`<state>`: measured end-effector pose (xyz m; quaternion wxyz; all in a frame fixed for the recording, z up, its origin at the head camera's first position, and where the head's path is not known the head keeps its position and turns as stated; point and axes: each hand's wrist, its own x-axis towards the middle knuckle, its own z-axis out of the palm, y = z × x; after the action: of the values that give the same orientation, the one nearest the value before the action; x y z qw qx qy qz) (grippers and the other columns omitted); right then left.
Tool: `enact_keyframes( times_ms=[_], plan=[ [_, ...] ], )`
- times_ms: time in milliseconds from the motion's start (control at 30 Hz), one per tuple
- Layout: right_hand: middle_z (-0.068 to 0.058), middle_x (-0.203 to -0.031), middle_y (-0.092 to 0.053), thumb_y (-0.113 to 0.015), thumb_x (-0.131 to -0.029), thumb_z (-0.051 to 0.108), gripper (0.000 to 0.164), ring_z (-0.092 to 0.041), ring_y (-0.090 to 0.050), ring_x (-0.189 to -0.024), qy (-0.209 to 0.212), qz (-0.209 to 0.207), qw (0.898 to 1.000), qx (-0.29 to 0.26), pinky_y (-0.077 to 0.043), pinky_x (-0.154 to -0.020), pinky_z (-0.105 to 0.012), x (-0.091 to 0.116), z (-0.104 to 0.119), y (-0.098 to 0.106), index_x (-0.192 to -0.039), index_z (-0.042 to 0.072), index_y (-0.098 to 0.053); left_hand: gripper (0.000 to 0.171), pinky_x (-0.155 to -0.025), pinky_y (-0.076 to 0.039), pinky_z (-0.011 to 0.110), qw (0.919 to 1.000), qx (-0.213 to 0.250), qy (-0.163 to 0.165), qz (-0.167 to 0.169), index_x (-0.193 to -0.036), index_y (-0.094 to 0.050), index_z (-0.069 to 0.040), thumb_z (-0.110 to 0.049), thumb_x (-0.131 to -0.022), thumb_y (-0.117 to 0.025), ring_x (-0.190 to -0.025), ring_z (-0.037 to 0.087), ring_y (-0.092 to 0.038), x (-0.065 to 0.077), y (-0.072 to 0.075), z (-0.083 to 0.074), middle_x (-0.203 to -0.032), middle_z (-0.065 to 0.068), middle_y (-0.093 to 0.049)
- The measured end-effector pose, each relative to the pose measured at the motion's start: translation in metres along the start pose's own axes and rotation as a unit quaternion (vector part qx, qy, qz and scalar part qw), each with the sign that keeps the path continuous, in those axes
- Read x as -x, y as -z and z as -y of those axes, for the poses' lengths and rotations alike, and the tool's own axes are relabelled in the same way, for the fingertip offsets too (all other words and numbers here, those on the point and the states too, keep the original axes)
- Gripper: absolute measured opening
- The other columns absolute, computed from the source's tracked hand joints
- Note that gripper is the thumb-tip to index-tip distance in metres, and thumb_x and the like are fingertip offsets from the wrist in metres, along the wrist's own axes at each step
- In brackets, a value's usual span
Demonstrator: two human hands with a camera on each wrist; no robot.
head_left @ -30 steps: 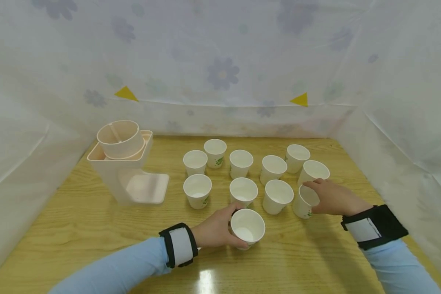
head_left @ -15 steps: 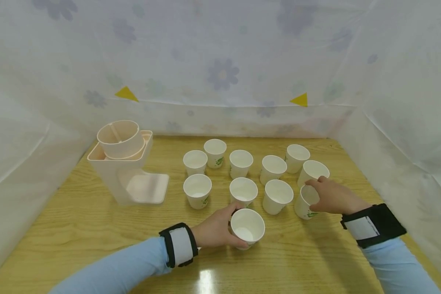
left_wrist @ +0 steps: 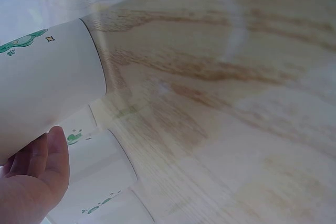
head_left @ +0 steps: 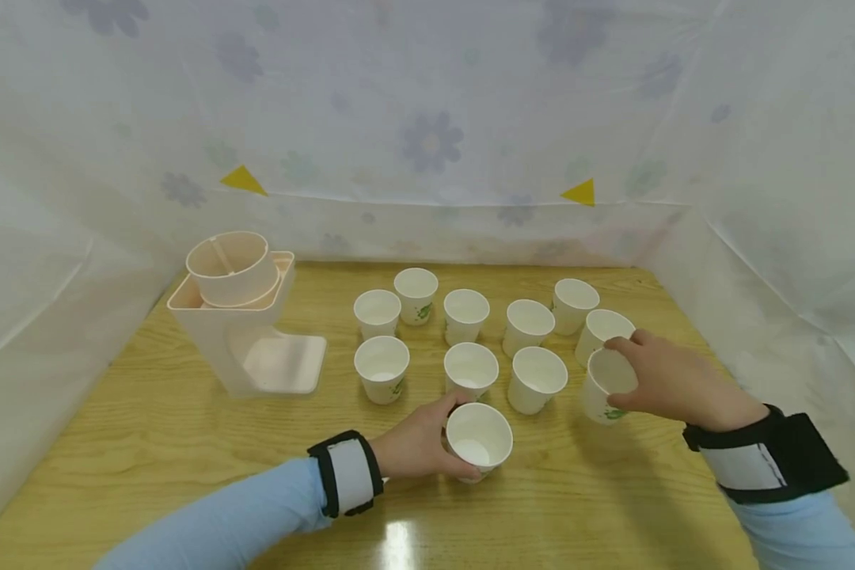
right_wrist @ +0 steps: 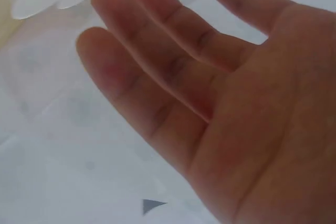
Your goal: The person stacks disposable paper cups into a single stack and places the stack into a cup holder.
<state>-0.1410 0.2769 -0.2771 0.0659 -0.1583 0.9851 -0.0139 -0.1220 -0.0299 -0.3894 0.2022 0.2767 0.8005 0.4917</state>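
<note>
Near the middle front of the table, my left hand (head_left: 420, 439) holds a white paper cup (head_left: 480, 438) from its left side, thumb in front and a finger behind. The left wrist view shows this cup (left_wrist: 47, 77) with a green print, the fingers (left_wrist: 55, 156) bent against its side. At the right, my right hand (head_left: 673, 380) grips another paper cup (head_left: 600, 396) near its rim, thumb in front and fingers behind. That cup overlaps the one behind it in the head view. In the right wrist view the fingers (right_wrist: 157, 72) reach to a white edge at the top.
Several upright paper cups (head_left: 381, 372) stand in loose rows behind the hands on the wooden table (head_left: 207, 475). A cream dispenser-like stand (head_left: 221, 340) with a round cup-shaped top is at the left. White flowered sheeting (head_left: 427, 229) encloses the back and sides.
My right hand has moved to the right, taking its paper cup along and slightly tilting it. The left hand and its cup stay in place.
</note>
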Motion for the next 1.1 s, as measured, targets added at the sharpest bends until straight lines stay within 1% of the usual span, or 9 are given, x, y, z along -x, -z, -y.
enact_keyframes(
  times_ms=[133,233,400,500,600,767,933,1100],
  plan=[
    [-0.009,-0.097,-0.057,-0.077,-0.068,0.041,0.067,-0.012,-0.051,-0.065,0.032,-0.027,0.999,0.026,-0.038,-0.049,-0.027,0.008,0.018,0.011,-0.12,0.005,-0.057,0.071,-0.095,-0.042,0.027,0.9999,-0.007,-0.006,-0.005,-0.124,-0.042,-0.018,-0.023,-0.067,-0.085,-0.111,0.016,-0.054,0.0,0.0,0.0,-0.119,0.001,-0.058],
    [-0.006,-0.096,-0.057,-0.077,-0.067,0.041,0.064,-0.009,-0.048,-0.061,0.054,-0.043,0.997,0.041,-0.038,-0.051,-0.026,0.014,0.03,0.017,-0.118,0.008,-0.059,0.071,-0.095,-0.041,0.027,1.0,-0.003,-0.006,-0.003,-0.124,-0.042,-0.018,-0.023,-0.067,-0.085,-0.112,0.015,-0.054,0.0,0.0,0.0,-0.119,0.0,-0.058],
    [0.0,-0.095,-0.058,-0.078,-0.066,0.042,0.06,-0.006,-0.045,-0.059,0.089,-0.072,0.992,0.05,-0.039,-0.052,-0.025,0.025,0.05,0.026,-0.115,0.012,-0.061,0.071,-0.095,-0.041,0.027,1.0,-0.003,-0.006,-0.003,-0.124,-0.042,-0.018,-0.023,-0.067,-0.085,-0.111,0.015,-0.054,0.0,-0.001,0.0,-0.118,0.0,-0.058],
    [0.001,-0.097,-0.058,-0.077,-0.067,0.044,0.061,-0.006,-0.044,-0.059,0.107,-0.082,0.99,0.051,-0.038,-0.052,-0.024,0.028,0.062,0.031,-0.117,0.013,-0.061,0.071,-0.095,-0.041,0.027,1.0,-0.003,-0.003,-0.005,-0.124,-0.042,-0.017,-0.022,-0.067,-0.085,-0.11,0.014,-0.054,0.0,-0.001,0.0,-0.118,-0.001,-0.058],
    [0.0,-0.101,-0.059,-0.076,-0.067,0.048,0.064,-0.006,-0.044,-0.058,0.115,-0.087,0.988,0.049,-0.038,-0.051,-0.024,0.029,0.073,0.033,-0.12,0.015,-0.06,0.071,-0.095,-0.041,0.027,1.0,0.0,-0.002,-0.005,-0.124,-0.042,-0.018,-0.022,-0.067,-0.085,-0.109,0.013,-0.054,0.0,-0.001,0.0,-0.117,-0.002,-0.058],
    [-0.002,-0.103,-0.06,-0.074,-0.069,0.052,0.065,-0.006,-0.048,-0.058,0.122,-0.083,0.988,0.041,-0.038,-0.048,-0.024,0.026,0.087,0.033,-0.12,0.015,-0.06,0.07,-0.095,-0.041,0.027,1.0,0.002,-0.003,-0.003,-0.123,-0.042,-0.019,-0.023,-0.068,-0.085,-0.11,0.01,-0.053,-0.001,-0.001,0.0,-0.118,-0.004,-0.058],
    [-0.004,-0.102,-0.06,-0.074,-0.07,0.053,0.066,-0.01,-0.053,-0.068,0.13,-0.08,0.987,0.039,-0.04,-0.049,-0.024,0.024,0.096,0.033,-0.12,0.013,-0.06,0.069,-0.095,-0.04,0.026,1.0,0.009,-0.002,0.0,-0.123,-0.043,-0.021,-0.023,-0.068,-0.084,-0.109,0.009,-0.053,0.0,-0.001,0.0,-0.117,-0.006,-0.058],
    [-0.003,-0.1,-0.059,-0.074,-0.07,0.052,0.065,-0.009,-0.051,-0.067,0.139,-0.088,0.986,0.03,-0.039,-0.049,-0.023,0.022,0.102,0.034,-0.12,0.012,-0.06,0.069,-0.094,-0.041,0.026,0.9999,0.012,-0.004,-0.001,-0.124,-0.043,-0.02,-0.022,-0.068,-0.084,-0.108,0.009,-0.054,0.001,0.0,-0.002,-0.116,-0.006,-0.058]
  ],
)
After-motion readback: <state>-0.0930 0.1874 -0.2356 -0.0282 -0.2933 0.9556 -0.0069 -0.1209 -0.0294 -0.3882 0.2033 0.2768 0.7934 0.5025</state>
